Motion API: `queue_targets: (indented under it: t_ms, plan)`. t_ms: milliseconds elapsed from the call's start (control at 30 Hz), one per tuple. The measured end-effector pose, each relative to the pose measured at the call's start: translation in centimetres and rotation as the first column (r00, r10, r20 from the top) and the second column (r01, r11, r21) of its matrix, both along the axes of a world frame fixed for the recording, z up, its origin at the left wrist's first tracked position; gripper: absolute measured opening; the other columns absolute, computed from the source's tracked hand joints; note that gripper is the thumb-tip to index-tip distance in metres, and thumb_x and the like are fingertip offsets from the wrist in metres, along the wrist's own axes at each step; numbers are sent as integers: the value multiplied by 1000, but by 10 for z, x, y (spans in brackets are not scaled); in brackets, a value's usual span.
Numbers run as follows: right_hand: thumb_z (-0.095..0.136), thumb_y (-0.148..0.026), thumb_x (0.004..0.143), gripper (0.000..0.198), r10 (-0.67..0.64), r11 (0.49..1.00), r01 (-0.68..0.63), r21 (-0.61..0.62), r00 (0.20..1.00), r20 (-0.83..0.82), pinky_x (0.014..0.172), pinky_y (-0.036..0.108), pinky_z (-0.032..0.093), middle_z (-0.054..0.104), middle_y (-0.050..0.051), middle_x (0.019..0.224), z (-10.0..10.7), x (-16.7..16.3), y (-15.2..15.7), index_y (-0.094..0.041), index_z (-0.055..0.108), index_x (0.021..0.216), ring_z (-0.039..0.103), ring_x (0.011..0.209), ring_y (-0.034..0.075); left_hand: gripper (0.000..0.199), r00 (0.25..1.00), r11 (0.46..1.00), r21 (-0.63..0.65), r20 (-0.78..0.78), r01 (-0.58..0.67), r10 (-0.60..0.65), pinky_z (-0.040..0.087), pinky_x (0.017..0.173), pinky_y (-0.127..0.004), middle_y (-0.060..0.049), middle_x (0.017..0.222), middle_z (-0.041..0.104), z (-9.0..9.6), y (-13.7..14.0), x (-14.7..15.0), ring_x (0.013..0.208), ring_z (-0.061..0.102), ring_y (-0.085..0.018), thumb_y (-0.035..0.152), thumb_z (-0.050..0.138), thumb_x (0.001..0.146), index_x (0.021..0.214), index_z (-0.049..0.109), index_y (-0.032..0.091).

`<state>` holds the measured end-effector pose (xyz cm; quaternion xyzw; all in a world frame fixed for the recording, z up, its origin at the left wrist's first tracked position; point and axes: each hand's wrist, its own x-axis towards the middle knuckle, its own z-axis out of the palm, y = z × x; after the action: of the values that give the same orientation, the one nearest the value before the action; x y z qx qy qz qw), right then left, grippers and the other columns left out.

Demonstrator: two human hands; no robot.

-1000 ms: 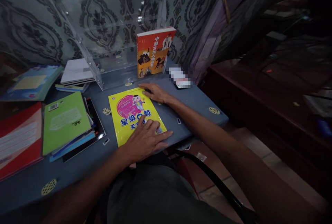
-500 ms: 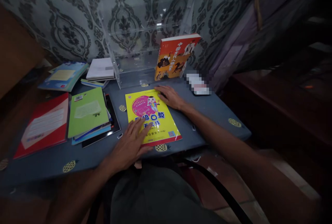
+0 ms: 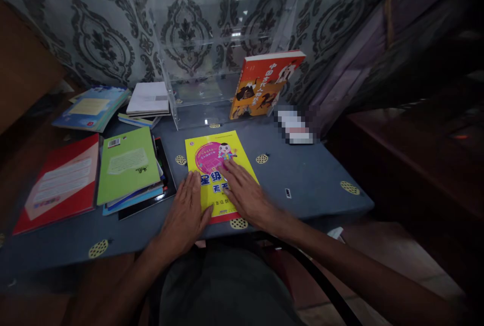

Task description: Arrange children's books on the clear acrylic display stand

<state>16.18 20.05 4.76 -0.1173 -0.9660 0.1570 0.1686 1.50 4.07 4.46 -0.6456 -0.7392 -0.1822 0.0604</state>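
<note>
A yellow workbook [image 3: 212,200] with a pink circle and a cartoon child on its cover lies flat near the table's front edge. My left hand [image 3: 187,210] rests along its left side, fingers stretched out and thumb over the lower cover. On the right part of the cover lies my right hand [image 3: 245,192], its fingers extended and hiding some of the printed title. Neither hand grasps the workbook. Behind it, an orange and red book [image 3: 260,86] stands upright, leaning slightly, at the right end of a clear acrylic rack [image 3: 204,114].
To the left lie a red book [image 3: 62,185], a green book [image 3: 128,165] on a small pile, a blue book [image 3: 91,109] and white-covered books [image 3: 148,98]. A blurred-out phone-like object [image 3: 295,125] lies right of the rack. The table [image 3: 313,180] has a blue pineapple-print cloth.
My right hand has moved from the workbook's top right corner down onto its cover. My left hand has shifted slightly left to the workbook's edge. The view has shifted a little.
</note>
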Motion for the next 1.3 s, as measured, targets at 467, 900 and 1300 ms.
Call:
queue_targets:
  t_ms: [467, 900, 1300]
  plan:
    - [26, -37, 105, 55, -169, 981, 150, 125, 973, 159, 122, 53, 29, 37, 17, 159, -3, 32, 20, -9, 40, 150, 25, 151, 30, 50, 974, 944, -287, -108, 159, -197, 30, 119, -57, -13, 155, 45, 29, 25, -6, 148, 34, -29, 32, 32, 104, 149, 40, 13]
    - [31, -50, 103, 59, -112, 993, 96, 73, 962, 251, 120, 54, 28, 36, 12, 160, 10, 9, 56, -17, 38, 152, 26, 150, 33, 61, 969, 908, -353, -182, -225, 169, 28, 118, -56, -26, 155, 39, 43, 78, -24, 146, 33, -41, 41, 35, 102, 144, 44, -2]
    - [27, -53, 103, 69, -348, 937, 341, 69, 918, 191, 119, 57, 24, 38, 23, 156, 2, -52, 101, -3, 40, 149, 31, 148, 34, 62, 965, 923, -301, -181, -239, 191, 31, 115, -58, -28, 153, 41, 35, 75, -26, 143, 35, -45, 45, 36, 101, 144, 43, 1]
